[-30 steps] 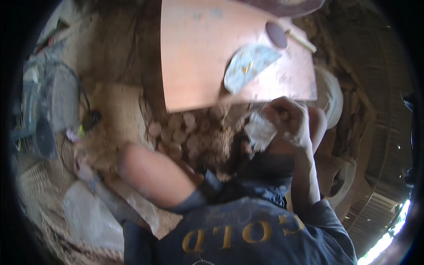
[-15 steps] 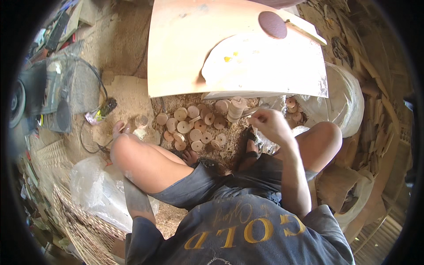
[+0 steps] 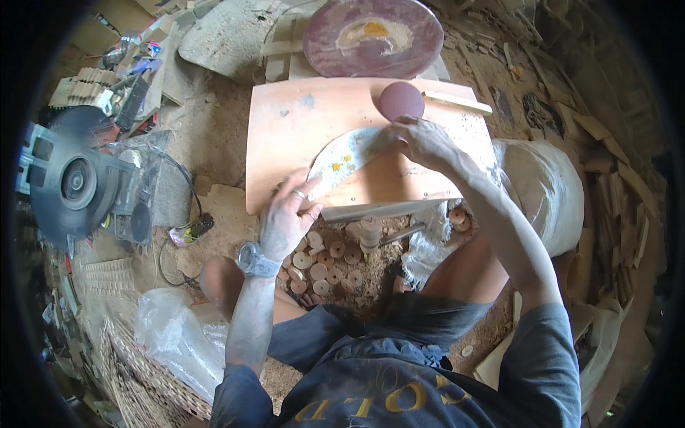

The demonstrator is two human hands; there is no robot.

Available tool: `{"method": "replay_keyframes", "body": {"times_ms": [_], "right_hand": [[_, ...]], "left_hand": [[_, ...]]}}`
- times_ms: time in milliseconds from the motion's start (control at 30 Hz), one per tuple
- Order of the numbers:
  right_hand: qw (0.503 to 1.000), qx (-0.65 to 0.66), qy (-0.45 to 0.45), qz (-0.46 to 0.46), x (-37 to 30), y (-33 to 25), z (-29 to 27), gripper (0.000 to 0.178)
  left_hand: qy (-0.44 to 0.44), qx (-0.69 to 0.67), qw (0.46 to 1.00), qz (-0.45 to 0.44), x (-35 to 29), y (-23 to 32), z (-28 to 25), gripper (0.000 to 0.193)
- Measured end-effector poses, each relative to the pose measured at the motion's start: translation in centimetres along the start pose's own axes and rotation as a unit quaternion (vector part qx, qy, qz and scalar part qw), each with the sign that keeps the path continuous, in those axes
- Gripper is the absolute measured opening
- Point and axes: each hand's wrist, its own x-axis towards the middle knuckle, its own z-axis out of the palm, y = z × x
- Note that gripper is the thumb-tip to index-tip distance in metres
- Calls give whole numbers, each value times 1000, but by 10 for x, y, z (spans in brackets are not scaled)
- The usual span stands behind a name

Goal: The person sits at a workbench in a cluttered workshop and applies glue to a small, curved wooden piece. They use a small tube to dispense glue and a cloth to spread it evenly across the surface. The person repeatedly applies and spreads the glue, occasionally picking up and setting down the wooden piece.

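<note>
A half-moon white sheet with yellow spots (image 3: 345, 158) lies on a pale wooden board (image 3: 285, 128) in front of me. My left hand (image 3: 287, 214), with a watch on its wrist and a ring, rests at the sheet's left end with its fingers apart. My right hand (image 3: 427, 143) is over the sheet's right end, just below a small maroon disc (image 3: 401, 100). Its fingers are bent together; what they hold, if anything, is hidden. Below the board, several small wooden discs with centre holes (image 3: 321, 272) lie on the ground, beside a stack of discs (image 3: 370, 232) near a rod (image 3: 403, 233).
A thin wood strip (image 3: 457, 103) lies at the board's far right. Behind it is a large maroon disc (image 3: 328, 43). A machine with a round dark wheel (image 3: 78, 178) stands left. Plastic sacks (image 3: 542, 185) and wood scraps (image 3: 621, 235) are at the right.
My right hand has risen from beside the disc stack to the board. My left hand, out of sight before, is now at the sheet's left end. The view has shifted, showing more beyond the board.
</note>
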Motion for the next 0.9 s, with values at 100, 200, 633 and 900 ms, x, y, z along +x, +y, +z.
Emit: {"method": "replay_keyframes", "body": {"times_ms": [100, 200, 633, 900], "right_hand": [[1000, -19, 10, -14, -5, 9, 6, 32], [998, 4, 22, -55, -14, 10, 4, 39], [903, 340, 261, -27, 20, 46, -66, 15], [914, 247, 322, -10, 70, 87, -101, 30]], "left_hand": [[-26, -5, 1000, 13, 11, -13, 1, 24], [2, -22, 1000, 18, 13, -18, -4, 16], [134, -209, 966, -70, 119, 4, -16, 11], [212, -151, 961, -98, 249, -15, 9, 16]]}}
